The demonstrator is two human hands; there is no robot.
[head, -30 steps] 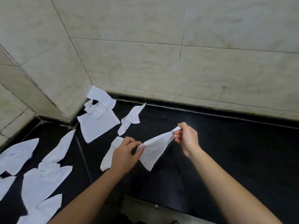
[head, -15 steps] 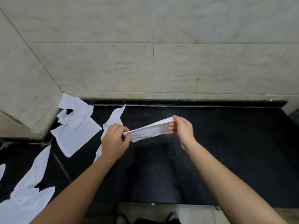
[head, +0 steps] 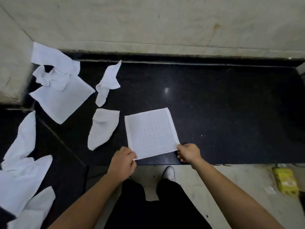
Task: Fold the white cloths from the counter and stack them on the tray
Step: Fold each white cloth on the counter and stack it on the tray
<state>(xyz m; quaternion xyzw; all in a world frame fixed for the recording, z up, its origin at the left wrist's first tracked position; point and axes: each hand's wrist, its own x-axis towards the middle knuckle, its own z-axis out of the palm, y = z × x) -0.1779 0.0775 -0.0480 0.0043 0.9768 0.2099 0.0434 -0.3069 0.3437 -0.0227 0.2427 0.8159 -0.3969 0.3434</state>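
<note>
White cloth (head: 151,133) spread flat on black tabletop (head: 222,104), near front edge. Left hand (head: 122,164) fingers pinched shut on cloth's near left corner; right hand (head: 189,152) fingers pinched shut on near right corner. Unfolded cloths toward tabletop's left side: crumpled one (head: 57,83) in back left corner, twisted one (head: 108,81) beside it, another (head: 103,128) just left of flat cloth. More cloths (head: 21,171) on tabletop's far left section. Yellow packet (head: 285,182) on floor (head: 231,179), right.

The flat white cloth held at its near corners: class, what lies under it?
The flat white cloth lies spread on the black counter, which shows all round it. Whatever is directly beneath is covered; no bulge shows.
</note>
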